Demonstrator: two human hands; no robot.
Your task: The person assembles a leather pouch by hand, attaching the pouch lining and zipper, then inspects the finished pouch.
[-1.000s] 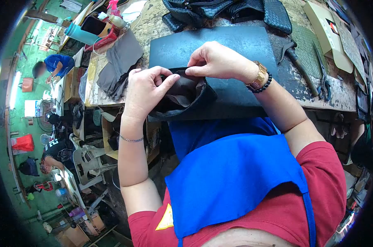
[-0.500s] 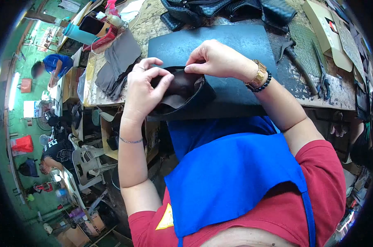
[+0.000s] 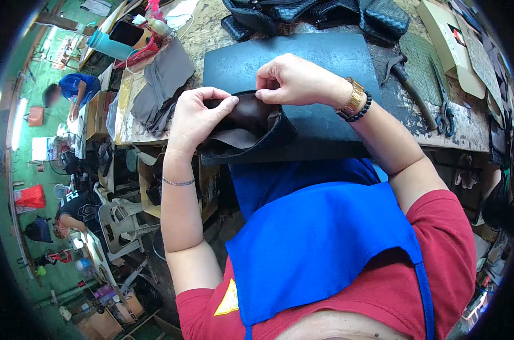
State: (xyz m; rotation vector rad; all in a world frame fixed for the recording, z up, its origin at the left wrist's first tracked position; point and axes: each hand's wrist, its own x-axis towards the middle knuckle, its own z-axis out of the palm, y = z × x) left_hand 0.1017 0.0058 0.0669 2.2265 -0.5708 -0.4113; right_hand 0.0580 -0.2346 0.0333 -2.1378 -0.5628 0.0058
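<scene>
A black leather bag (image 3: pixel 279 136) with a dark brown lining sits at the near edge of a black board (image 3: pixel 330 68), its mouth facing up toward me. My left hand (image 3: pixel 201 116) pinches the bag's far rim at the left between thumb and forefinger. A short way to the right, my right hand (image 3: pixel 282 82) grips the same rim, thumb at the front and fingers curled. Inside, a loose greyish-brown flap of lining (image 3: pixel 234 137) shows. The fingertips of my right hand are partly hidden.
Right of the board lie a hammer (image 3: pixel 410 90) and scissors (image 3: pixel 445 107). Grey-brown cloth pieces (image 3: pixel 163 85) lie to the left, near a turquoise bottle (image 3: pixel 110 45). Black woven leather pieces (image 3: pixel 313 14) are heaped at the back. Two people work at far left.
My left hand has shifted slightly left and its fingers have closed down onto the rim. My right hand stays at nearly the same spot on the rim.
</scene>
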